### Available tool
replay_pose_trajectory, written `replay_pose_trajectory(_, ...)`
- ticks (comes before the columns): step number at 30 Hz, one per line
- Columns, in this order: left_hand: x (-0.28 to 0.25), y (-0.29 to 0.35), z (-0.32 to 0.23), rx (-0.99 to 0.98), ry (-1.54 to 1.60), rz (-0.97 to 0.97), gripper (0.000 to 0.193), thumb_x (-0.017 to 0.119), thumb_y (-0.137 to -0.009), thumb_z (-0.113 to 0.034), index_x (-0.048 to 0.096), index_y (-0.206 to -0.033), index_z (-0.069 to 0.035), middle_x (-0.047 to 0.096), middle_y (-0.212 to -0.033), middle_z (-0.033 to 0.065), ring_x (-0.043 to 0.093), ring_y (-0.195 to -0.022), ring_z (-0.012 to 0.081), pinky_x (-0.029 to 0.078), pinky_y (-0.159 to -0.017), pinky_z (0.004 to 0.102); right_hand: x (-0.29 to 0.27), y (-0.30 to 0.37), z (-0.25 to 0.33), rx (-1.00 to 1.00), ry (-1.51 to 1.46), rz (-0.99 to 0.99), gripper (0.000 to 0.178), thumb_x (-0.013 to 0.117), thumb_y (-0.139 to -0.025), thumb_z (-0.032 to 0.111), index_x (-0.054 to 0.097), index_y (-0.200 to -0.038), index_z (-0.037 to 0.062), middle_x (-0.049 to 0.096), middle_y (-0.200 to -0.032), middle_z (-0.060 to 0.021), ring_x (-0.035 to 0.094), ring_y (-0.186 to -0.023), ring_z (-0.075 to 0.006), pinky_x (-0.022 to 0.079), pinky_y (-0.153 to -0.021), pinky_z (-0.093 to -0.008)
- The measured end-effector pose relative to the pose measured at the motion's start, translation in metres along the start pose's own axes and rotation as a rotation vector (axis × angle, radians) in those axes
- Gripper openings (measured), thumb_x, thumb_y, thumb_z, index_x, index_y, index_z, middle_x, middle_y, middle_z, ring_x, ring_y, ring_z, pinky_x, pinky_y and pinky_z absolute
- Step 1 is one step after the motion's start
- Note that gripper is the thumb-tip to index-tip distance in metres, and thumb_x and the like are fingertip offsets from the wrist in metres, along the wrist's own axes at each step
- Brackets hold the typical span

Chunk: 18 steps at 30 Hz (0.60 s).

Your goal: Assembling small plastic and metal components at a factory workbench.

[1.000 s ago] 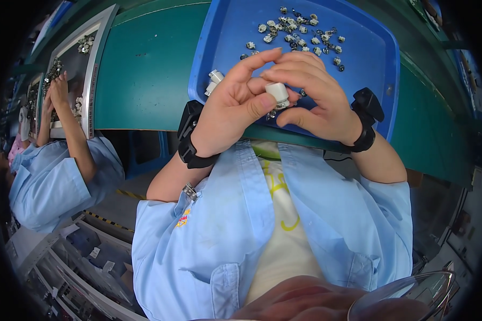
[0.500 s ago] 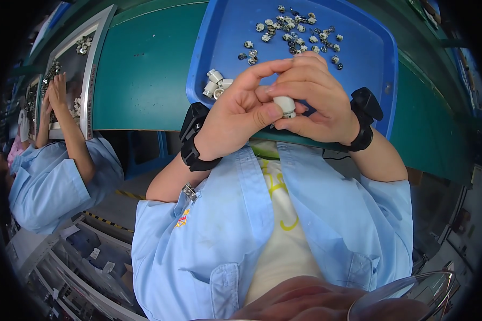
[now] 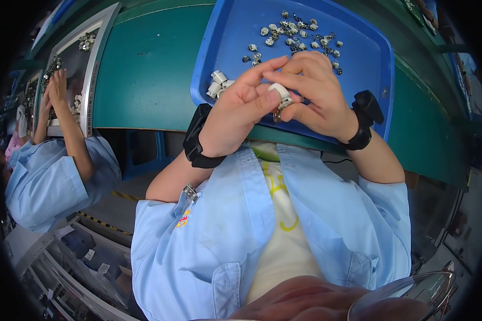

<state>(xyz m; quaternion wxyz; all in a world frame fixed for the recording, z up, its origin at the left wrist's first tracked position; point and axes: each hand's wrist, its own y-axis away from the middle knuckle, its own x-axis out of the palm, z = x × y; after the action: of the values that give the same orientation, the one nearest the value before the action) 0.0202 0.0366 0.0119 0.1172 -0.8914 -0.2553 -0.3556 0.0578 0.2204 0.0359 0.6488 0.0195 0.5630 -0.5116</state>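
Observation:
In front of my chest, over the near edge of the blue tray [image 3: 201, 59], both hands meet around a small white cylindrical socket [image 3: 279, 91]. My left hand [image 3: 249, 109] pinches its left side between thumb and fingers. On the other side, my right hand [image 3: 318, 96] closes its thumb and fingers around the lower end. A small shiny metal piece [image 3: 277, 115] shows under the socket, by my right thumb; whether it is fixed to it I cannot tell. Beside my left hand, several white sockets [image 3: 217, 78] lie in the tray's near left corner.
Several small white-and-metal parts [image 3: 300, 33] lie scattered toward the tray's far side. The tray rests on a green tabletop [image 3: 150, 69]. At left, another person's hands [image 3: 57, 88] work over a silver-framed tray [image 3: 95, 69] holding similar parts.
The white socket has tilted and risen slightly between my fingers, and the metal piece below it has come into view. My hands have shifted their fingers around it.

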Motion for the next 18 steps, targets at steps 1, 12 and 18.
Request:
replay_pose_trajectory(1,0.0,0.0,-0.001,0.006,-0.001,0.001,0.045,0.05,-0.09,-0.015,0.033,-0.13,-0.004,0.057,-0.105,0.0108,0.055,-0.091,0.0135,0.044,-0.08,0.0253,0.002,-0.001,0.003,0.037,0.033,-0.074,0.044,0.071,-0.068,0.037,0.06,-0.097,0.005,0.057,-0.087,-0.0057,0.053,-0.085,-0.0259,0.036,-0.081,-0.0367)
replay_pose_trajectory(12,-0.005,-0.001,0.002,-0.1,-0.024,-0.095,0.034,0.043,-0.094,-0.029,0.051,-0.114,-0.003,0.057,-0.101,0.0045,0.054,-0.091,0.0115,0.041,-0.082,0.0251,-0.008,-0.011,0.012,0.219,-0.063,-0.048,0.031,0.074,-0.066,0.019,0.06,-0.092,0.0084,0.057,-0.083,-0.0055,0.053,-0.081,-0.0227,0.037,-0.076,-0.034)
replay_pose_trajectory(18,-0.007,-0.01,-0.014,0.04,-0.478,-0.18,0.031,0.05,-0.09,-0.024,0.052,-0.111,-0.002,0.059,-0.1,0.0062,0.055,-0.092,0.0159,0.042,-0.081,0.0279,-0.035,-0.037,-0.012,0.275,0.01,0.052,0.026,0.07,-0.071,0.014,0.06,-0.092,0.0049,0.059,-0.084,-0.0074,0.057,-0.08,-0.0214,0.043,-0.073,-0.0302)
